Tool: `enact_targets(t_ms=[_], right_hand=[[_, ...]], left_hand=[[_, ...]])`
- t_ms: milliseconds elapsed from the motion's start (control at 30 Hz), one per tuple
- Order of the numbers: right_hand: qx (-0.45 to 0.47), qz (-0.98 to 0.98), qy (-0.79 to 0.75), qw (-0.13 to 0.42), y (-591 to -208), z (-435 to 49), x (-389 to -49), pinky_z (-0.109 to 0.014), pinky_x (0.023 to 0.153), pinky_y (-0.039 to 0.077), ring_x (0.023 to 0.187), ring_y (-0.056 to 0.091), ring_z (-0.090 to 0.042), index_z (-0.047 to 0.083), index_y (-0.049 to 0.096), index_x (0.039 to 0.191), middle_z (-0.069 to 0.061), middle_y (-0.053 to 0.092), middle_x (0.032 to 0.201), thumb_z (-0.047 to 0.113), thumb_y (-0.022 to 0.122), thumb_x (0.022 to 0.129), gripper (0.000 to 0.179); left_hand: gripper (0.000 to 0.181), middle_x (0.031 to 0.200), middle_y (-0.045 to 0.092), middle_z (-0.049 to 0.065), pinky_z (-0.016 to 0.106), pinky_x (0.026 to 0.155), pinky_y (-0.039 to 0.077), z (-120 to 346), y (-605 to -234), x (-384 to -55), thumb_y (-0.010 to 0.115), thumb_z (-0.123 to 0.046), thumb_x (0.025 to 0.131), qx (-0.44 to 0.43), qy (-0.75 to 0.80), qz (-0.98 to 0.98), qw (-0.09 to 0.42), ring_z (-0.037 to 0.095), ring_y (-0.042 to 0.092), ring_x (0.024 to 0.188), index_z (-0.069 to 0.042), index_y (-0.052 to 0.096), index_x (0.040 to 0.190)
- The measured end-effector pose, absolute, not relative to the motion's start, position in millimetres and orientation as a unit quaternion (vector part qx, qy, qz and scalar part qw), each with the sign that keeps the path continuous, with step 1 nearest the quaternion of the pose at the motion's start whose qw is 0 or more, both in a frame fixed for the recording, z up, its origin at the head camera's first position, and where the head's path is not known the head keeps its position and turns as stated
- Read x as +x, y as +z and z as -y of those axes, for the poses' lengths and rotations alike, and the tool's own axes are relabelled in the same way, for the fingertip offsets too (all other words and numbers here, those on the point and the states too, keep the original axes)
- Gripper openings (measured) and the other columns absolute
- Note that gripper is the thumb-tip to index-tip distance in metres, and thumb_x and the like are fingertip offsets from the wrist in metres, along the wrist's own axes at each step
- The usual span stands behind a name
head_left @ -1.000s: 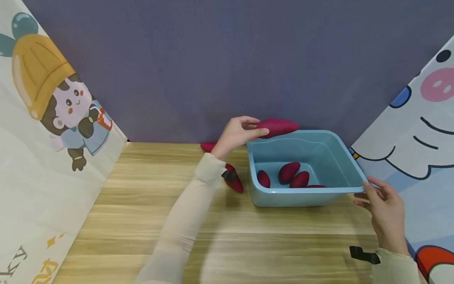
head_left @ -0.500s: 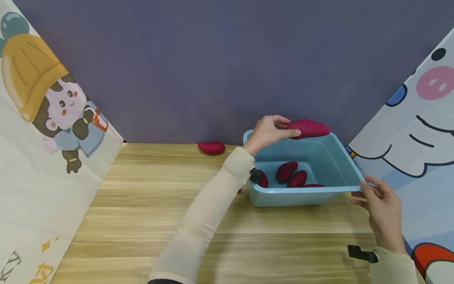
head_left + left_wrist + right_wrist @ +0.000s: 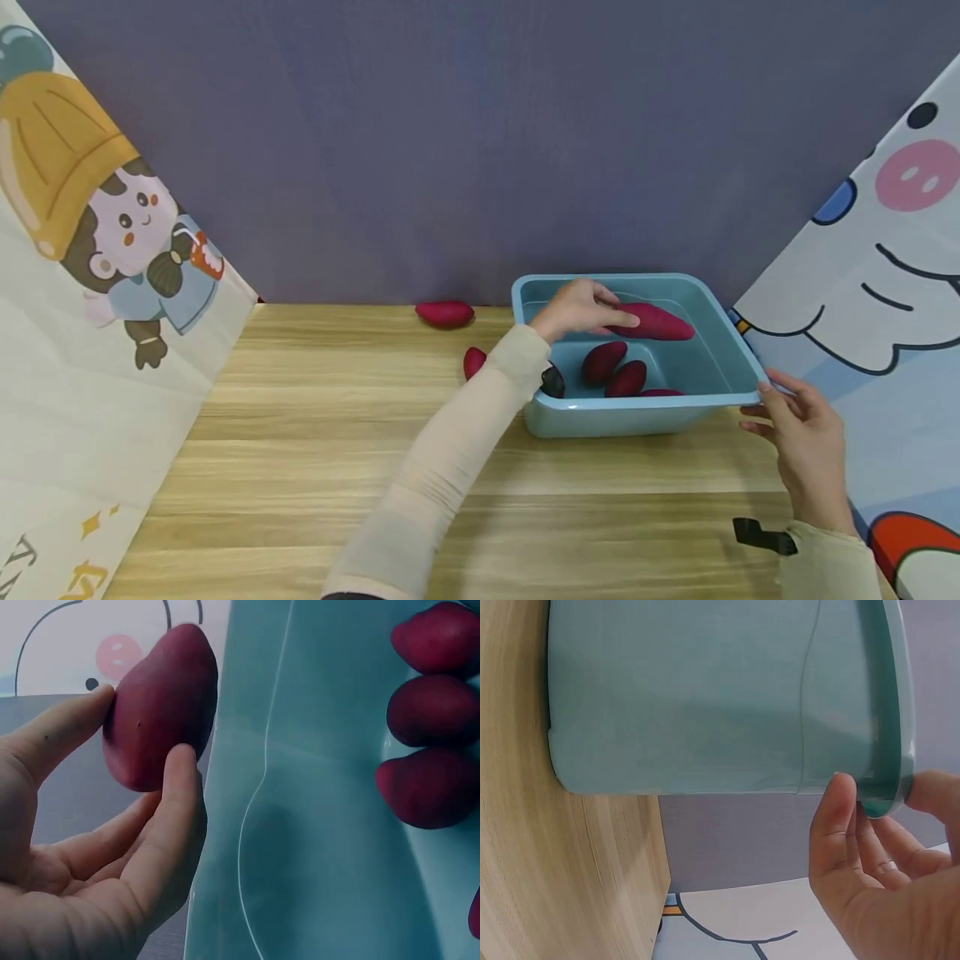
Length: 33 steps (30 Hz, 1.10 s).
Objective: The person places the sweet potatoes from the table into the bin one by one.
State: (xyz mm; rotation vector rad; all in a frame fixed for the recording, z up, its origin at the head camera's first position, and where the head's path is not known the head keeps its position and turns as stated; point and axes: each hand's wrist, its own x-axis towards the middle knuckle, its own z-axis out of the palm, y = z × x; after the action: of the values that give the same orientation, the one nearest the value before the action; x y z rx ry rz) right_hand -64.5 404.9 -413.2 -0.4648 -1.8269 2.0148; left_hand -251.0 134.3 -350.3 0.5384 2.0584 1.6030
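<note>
My left hand point(image 3: 579, 310) pinches a dark red sweet potato point(image 3: 654, 322) by one end, between thumb and fingertips, over the back part of the blue plastic basin point(image 3: 637, 403). In the left wrist view this sweet potato point(image 3: 161, 712) appears beside the basin's inner wall. Several more sweet potatoes point(image 3: 604, 363) lie on the basin floor, one partly behind the front rim. With thumb and fingers my right hand point(image 3: 810, 446) grips the basin's front right corner; the right wrist view shows its fingers under the rim point(image 3: 907, 742).
One sweet potato point(image 3: 445, 314) lies on the wooden table point(image 3: 315, 450) by the back wall. Another sweet potato point(image 3: 473, 362) is partly hidden behind my left forearm. A grey-blue panel point(image 3: 390, 150) stands behind, with printed cartoon panels on both sides.
My left hand has carried the sweet potato rightward over the basin and then lowered it below the back rim. My right hand keeps its grip on the corner.
</note>
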Motion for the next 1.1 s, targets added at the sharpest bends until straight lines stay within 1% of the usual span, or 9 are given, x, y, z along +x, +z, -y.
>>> enact_targets(t_ms=[167,367,533,700,933,1100], right_hand=[[-0.162,0.644,0.723,0.189,-414,-406,-65,-0.026,0.057,0.06,0.072,0.072,-0.014,0.01,0.061,0.129,0.002,0.074,0.096,0.013,0.069,0.096,0.034],[-0.166,0.652,0.714,0.193,-415,-405,-64,-0.026,0.056,0.06,0.072,0.071,-0.013,0.008,0.061,0.131,0.003,0.074,0.097,0.014,0.068,0.096,0.036],[-0.177,0.659,0.705,0.193,-415,-403,-65,-0.026,0.056,0.06,0.072,0.071,-0.011,0.008,0.06,0.132,0.004,0.073,0.097,0.016,0.069,0.096,0.038],[-0.17,0.652,0.713,0.193,-414,-404,-65,-0.026,0.056,0.06,0.072,0.071,-0.012,0.009,0.06,0.13,0.003,0.074,0.096,0.015,0.069,0.096,0.036],[-0.154,0.644,0.723,0.195,-415,-405,-64,-0.026,0.056,0.06,0.072,0.071,-0.014,0.009,0.061,0.128,0.002,0.073,0.097,0.013,0.068,0.096,0.033],[-0.155,0.639,0.728,0.195,-415,-405,-64,-0.028,0.056,0.06,0.071,0.071,-0.014,0.009,0.062,0.128,0.001,0.074,0.095,0.012,0.069,0.095,0.034]], left_hand=[[0.047,0.099,0.066,0.002,0.025,0.068,0.06,-134,-351,-250,0.085,-0.019,0.084,0.205,0.594,-0.734,0.256,0.016,0.071,0.075,0.0,0.065,0.122],[0.035,0.099,0.067,0.001,0.027,0.069,0.06,-132,-352,-250,0.08,-0.009,0.087,0.205,0.616,-0.712,0.268,0.016,0.07,0.081,-0.001,0.065,0.118],[0.035,0.099,0.067,0.002,0.028,0.07,0.061,-130,-349,-248,0.079,-0.009,0.088,0.211,0.627,-0.702,0.262,0.017,0.071,0.082,-0.002,0.065,0.119],[0.034,0.102,0.067,0.003,0.031,0.07,0.061,-128,-339,-246,0.079,-0.009,0.088,0.223,0.648,-0.679,0.264,0.017,0.071,0.084,-0.003,0.065,0.118],[0.033,0.103,0.069,0.006,0.033,0.073,0.062,-108,-316,-239,0.079,-0.01,0.088,0.244,0.678,-0.653,0.233,0.021,0.071,0.087,-0.002,0.066,0.118],[0.037,0.107,0.069,0.009,0.035,0.076,0.061,-84,-312,-239,0.078,-0.011,0.089,0.25,0.685,-0.652,0.209,0.022,0.071,0.091,-0.001,0.065,0.122]])
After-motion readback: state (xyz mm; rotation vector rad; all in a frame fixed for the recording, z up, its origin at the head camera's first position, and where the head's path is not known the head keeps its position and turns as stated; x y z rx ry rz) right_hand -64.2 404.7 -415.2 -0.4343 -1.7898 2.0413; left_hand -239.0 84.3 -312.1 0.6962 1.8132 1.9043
